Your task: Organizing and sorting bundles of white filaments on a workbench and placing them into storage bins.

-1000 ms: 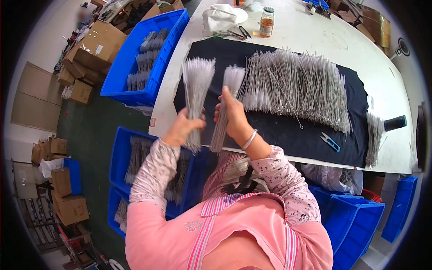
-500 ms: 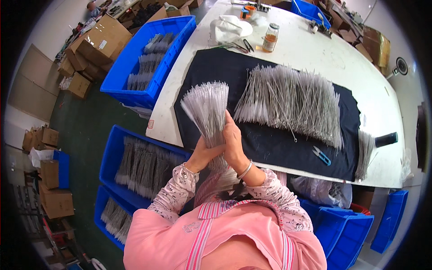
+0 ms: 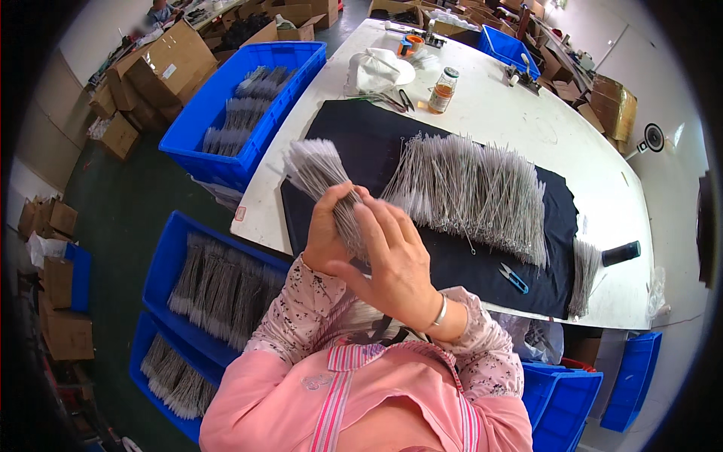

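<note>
My left hand is wrapped round a bundle of straw brushes, thin wire stems with white bristle tips pointing away from me. Against the bundle's right side lies my right hand, its fingers stretched out and slightly blurred, thumb apart. The lower ends of the stems are hidden behind my hands. Just to the right, a wide pile of the same brushes lies on a dark cloth spread over the white table.
Blue-handled thread snips lie near the cloth's front edge. A brush stack sits beside a dark cylinder. Farther back are a glass jar and a white cap. Blue crates with brushes stand at the left.
My right hand has come off its grip round the bundle and now lies with fingers extended across its side. The bundle has tilted left, and the view has shifted slightly.
</note>
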A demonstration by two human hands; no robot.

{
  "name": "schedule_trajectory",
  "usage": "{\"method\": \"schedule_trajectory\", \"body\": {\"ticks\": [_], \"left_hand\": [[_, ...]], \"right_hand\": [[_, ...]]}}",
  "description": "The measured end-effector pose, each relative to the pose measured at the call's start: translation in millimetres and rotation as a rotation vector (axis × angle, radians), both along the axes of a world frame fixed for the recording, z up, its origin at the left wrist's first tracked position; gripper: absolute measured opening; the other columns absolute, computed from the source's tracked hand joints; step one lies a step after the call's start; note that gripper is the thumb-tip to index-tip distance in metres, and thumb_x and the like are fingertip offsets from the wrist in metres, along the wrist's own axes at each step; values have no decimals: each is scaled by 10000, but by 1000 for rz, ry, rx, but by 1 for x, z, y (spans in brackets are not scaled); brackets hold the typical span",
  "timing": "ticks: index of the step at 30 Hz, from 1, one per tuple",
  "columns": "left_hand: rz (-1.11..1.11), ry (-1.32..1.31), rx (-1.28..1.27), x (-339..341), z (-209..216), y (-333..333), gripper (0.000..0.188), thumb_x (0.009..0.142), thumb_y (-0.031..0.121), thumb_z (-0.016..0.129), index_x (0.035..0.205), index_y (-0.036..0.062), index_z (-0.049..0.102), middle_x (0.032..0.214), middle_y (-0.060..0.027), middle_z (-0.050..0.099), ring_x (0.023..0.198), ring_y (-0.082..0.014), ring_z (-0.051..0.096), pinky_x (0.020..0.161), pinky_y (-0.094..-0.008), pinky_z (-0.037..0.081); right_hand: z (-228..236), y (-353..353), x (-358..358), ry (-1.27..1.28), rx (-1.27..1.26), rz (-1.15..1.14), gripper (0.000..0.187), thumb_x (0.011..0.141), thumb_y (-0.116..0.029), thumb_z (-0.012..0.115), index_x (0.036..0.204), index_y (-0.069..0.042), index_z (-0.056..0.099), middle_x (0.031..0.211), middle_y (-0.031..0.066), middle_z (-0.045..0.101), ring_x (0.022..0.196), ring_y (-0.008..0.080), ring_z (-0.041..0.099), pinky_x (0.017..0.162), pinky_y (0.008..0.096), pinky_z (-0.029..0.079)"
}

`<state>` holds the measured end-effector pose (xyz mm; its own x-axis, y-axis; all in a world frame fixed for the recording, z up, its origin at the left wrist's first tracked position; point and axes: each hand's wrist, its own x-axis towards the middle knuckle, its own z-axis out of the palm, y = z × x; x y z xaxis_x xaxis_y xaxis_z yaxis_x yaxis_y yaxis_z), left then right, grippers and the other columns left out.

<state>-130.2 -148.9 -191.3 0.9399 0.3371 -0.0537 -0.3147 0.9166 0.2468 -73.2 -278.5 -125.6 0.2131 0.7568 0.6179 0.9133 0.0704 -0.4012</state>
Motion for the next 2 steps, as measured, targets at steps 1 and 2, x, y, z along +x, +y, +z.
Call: {"method": "schedule_trajectory", "body": {"ticks": [1,2], "left_hand": [[58,-175,-52,1,2,-6,337,835,218,624,1125,85,515,1090,-108,542,991,-215,533,940,-347,423],[118,-348,-106,-1,-1,-20,494,849,258,609,1286,150,405,1212,-127,476,1131,-236,475,1022,-344,370]], "right_hand": [[-9,10,7,-79,65,12,675,663,-311,722,1177,43,463,1222,232,481,1093,391,481,950,468,380],[-10,18,10,-51,88,45,709,642,-307,738,1194,39,457,1270,249,443,1130,395,461,967,470,367]]}}
